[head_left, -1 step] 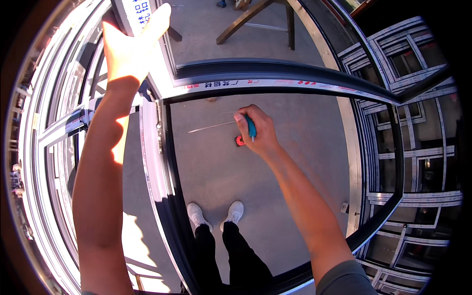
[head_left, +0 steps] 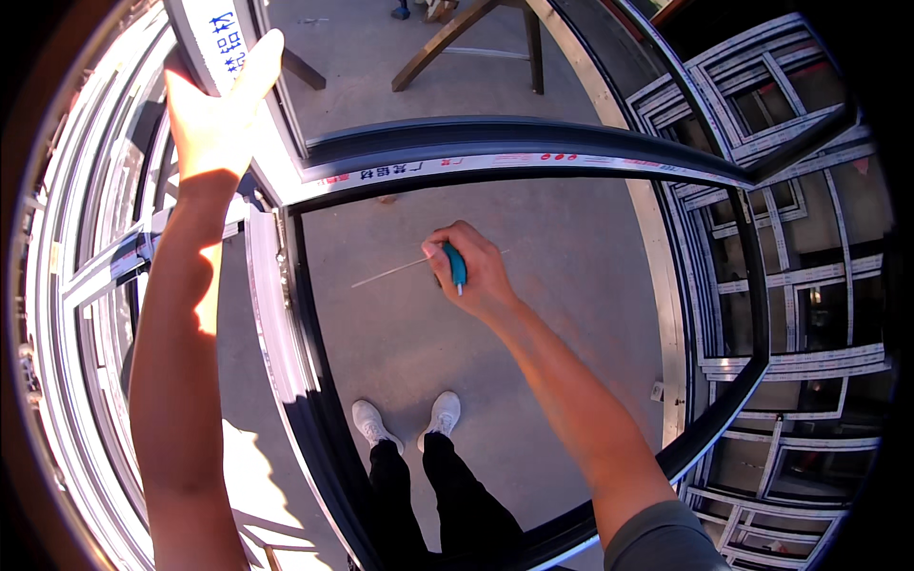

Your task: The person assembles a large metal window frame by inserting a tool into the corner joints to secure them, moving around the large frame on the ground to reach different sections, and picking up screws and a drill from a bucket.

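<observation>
My left hand (head_left: 211,128), bleached by sunlight, grips the upright side of a large dark window frame (head_left: 533,169) at the upper left. White printed film covers that side, and some of my fingers are lost in the glare. Within the large opening below the crossbar, my right hand (head_left: 468,268) is closed round the teal handle (head_left: 458,265) of a tool, in mid-air. From this fist a thin metal rod (head_left: 388,273) sticks out to the left. The tool's exact kind cannot be made out, since my fingers cover part of it.
My white shoes (head_left: 377,421) stand on the grey floor (head_left: 562,381), seen through the frame. Several film-wrapped frames (head_left: 809,362) are stacked at the right, and more profiles crowd the left. A wooden trestle (head_left: 457,43) stands beyond the crossbar.
The view has shifted, so the frame sits further left. My right hand has moved left and slightly down with the tool. A red object beside it on the floor no longer shows.
</observation>
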`<state>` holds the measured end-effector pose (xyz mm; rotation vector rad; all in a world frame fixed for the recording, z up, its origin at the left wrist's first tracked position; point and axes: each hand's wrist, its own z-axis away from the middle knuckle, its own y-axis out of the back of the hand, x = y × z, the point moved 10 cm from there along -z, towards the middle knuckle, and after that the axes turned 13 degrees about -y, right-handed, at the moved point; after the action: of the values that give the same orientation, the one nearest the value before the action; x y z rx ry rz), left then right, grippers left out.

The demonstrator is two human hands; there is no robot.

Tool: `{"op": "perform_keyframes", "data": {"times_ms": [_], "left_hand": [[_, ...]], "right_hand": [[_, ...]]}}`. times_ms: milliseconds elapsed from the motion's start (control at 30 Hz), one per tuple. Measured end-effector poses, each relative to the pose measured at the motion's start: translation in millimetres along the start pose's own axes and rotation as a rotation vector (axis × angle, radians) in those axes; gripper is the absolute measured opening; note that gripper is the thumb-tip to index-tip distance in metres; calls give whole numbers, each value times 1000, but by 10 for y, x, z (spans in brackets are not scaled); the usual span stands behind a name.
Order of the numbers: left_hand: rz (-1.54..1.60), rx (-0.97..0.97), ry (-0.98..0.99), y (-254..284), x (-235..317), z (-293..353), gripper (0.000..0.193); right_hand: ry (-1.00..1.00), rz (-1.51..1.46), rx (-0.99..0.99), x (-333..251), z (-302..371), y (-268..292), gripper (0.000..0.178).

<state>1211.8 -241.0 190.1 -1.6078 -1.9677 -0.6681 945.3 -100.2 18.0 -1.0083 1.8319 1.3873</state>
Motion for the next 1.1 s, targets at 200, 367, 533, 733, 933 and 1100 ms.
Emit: {"op": "perform_keyframes", "data": {"times_ms": [200,367,533,733,933,1100], "left_hand": [[-230,27,16,170,-146,-32,71],[-295,-56,148,289,-334,-208,78],[-387,-69,149,481,-347,-484,78],[-480,-90,161,591,-466,-805,78],[-551,-99,162,683,-525,-1140,78],[-581,-108,156,728,-464,-1319,78]], "right_hand": [[-244,4,-82,-42,1287,399,10],[-437,-1,-71,-20,2124,948,12],[-454,145,-133,-82,2890,1347,16],[-390,467,-127,-415,3707,2097,16],[-532,535,70,-494,4232,2587,18],[-636,520,119,-397,4309,2638,19]]}}
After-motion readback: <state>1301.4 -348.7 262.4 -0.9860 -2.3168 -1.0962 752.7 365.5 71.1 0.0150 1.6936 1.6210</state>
